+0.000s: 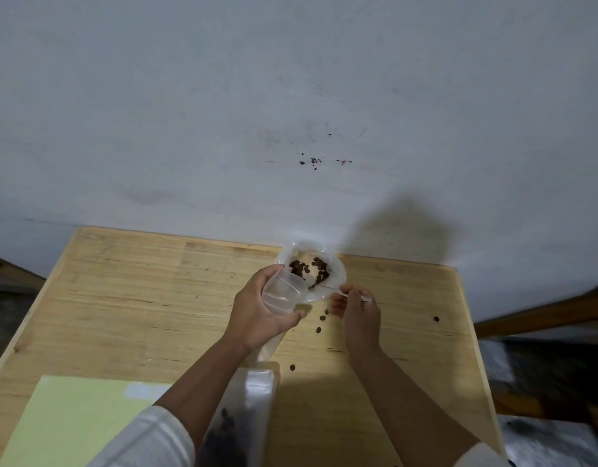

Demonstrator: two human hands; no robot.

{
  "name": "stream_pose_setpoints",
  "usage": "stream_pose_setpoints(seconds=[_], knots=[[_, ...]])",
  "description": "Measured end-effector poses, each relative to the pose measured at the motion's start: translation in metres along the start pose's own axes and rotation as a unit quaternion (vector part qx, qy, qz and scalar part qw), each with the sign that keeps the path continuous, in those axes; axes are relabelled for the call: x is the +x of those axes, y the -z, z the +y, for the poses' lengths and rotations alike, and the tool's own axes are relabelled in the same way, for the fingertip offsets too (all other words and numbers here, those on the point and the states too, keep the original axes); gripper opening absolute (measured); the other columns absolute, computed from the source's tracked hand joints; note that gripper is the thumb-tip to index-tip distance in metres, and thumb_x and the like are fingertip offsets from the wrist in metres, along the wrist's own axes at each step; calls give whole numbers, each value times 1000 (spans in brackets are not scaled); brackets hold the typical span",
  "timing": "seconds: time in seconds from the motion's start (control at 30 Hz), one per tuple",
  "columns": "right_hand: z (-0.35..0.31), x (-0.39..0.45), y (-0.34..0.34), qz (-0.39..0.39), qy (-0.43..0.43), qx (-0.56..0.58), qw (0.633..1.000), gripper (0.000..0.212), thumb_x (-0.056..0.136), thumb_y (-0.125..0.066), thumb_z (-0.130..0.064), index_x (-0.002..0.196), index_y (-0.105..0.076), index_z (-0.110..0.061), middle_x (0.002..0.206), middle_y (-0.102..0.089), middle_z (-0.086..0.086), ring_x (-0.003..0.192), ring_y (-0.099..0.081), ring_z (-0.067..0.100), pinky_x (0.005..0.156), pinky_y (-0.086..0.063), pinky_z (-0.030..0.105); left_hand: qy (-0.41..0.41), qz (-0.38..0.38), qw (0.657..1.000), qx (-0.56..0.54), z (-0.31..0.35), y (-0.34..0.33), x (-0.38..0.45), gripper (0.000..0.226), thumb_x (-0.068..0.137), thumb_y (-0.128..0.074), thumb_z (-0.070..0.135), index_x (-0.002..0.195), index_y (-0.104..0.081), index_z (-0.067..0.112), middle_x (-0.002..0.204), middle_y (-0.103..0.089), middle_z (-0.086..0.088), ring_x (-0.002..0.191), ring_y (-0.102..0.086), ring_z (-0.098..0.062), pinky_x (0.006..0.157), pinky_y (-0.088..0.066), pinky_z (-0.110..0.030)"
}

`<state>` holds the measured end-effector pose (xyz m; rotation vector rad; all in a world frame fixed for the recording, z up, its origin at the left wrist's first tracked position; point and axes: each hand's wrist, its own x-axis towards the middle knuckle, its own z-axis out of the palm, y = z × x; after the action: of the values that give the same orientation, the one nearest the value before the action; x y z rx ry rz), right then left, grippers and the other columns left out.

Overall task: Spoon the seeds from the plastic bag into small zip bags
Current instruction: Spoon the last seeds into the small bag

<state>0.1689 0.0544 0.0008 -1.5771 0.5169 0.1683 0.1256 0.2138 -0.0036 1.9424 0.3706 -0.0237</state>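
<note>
A: What's lying around the work on your side?

B: I see a pale wooden table pushed against a scuffed grey wall. A flat yellow-green sheet covers the near left corner. A few dark loose seeds are scattered on the wood just below the hands, and one more sits well apart to the right.

A: Anything in the way?

B: My left forearm crosses a filled zip bag lying near the front edge, so I only see part of it: clear, crinkled film with dark seeds inside.

A: And the main bag?

B: The plastic bag stands at the far edge, its thin cloudy film spread wide open, with small brown oval seeds heaped inside.

A: Hands?

B: The left hand is curled around a small zip bag, clear and empty-looking, its mouth tipped toward the big bag's rim. The right hand pinches the handle of a thin pale spoon, whose tip reaches into the plastic bag.
</note>
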Motion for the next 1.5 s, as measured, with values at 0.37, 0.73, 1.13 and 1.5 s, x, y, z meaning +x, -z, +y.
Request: stream_pose_setpoints(seconds=[0.37, 0.73, 1.13, 1.5], knots=[[1, 21, -9, 39, -70, 113, 990, 20, 97, -41, -9, 98, -59, 0, 77, -65, 10, 68, -64, 16, 60, -56, 17, 4, 18, 1000, 20, 0, 5, 1, 87, 55, -87, 38, 131, -45, 26, 128, -50, 13, 110, -44, 2, 75, -31, 6], [-52, 9, 18, -18, 14, 79, 997, 28, 98, -40, -8, 78, -60, -7, 67, -62, 11, 52, -61, 13, 51, -53, 22, -1, 26, 999, 35, 3, 3, -1, 92, 54, -86, 44, 133, -42, 27, 128, -48, 13, 110, -44, -1, 76, -33, -1], [-51, -9, 8, 70, 140, -106, 982, 33, 97, -39, -15, 76, -64, -9, 58, -62, 1, 39, -57, 7, 56, -51, 29, -7, 37, 999, 14, 4, 8, -5, 92, 53, -87, 40, 133, -43, 26, 131, -49, 11, 111, -46, -2, 77, -33, -3], [-6, 24, -15, 150, 15, -196, 969, 36, 93, -34, -19, 79, -62, -1, 75, -67, 15, 72, -65, 31, 73, -54, 38, -74, 9, 996, 50, 15, 14, -11, 84, 52, -84, 46, 121, -37, 45, 118, -41, 32, 108, -41, 18, 84, -30, 4]])
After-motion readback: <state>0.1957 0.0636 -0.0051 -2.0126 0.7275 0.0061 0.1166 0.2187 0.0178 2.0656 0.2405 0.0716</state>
